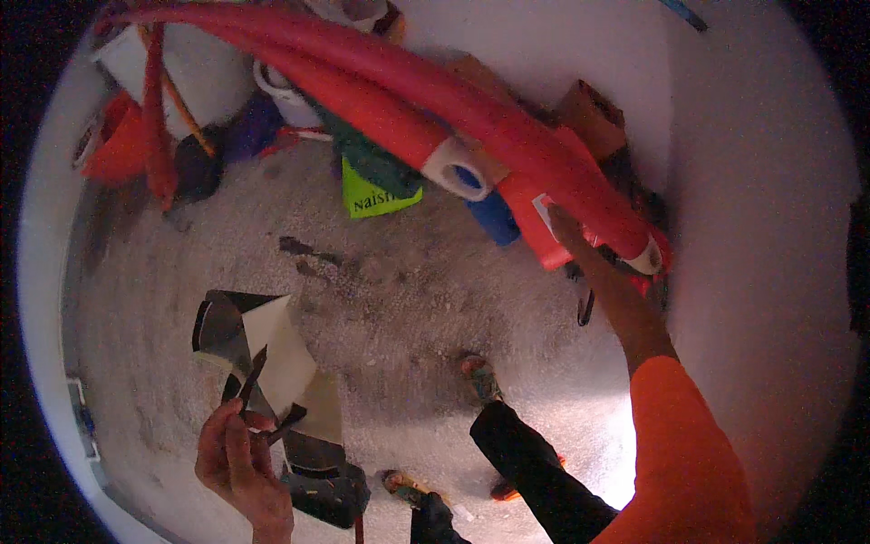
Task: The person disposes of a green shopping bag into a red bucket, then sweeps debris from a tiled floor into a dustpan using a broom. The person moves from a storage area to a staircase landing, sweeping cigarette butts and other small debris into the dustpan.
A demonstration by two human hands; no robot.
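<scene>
At the lower left my left hand point(237, 456) is closed, its fingers pinching a dark strap point(255, 374). Just beyond it is a panelled thing point(283, 340) in cream, grey and black, perhaps a bag; I cannot tell whether the strap is joined to it. My right arm reaches to the far right, where my right hand point(567, 228) touches a red bag or bundle point(536, 238) beside a white label point(544, 210). The fingers there are dim and partly hidden, so their grip does not show.
Long red rolled bundles point(399, 68) slant across the far side against the wall. Under them lie a bright green cloth point(379, 195), a blue item point(494, 219) and a white ring-shaped end point(459, 170). An orange-red bucket point(116, 145) stands far left; a black case point(331, 494) lies near.
</scene>
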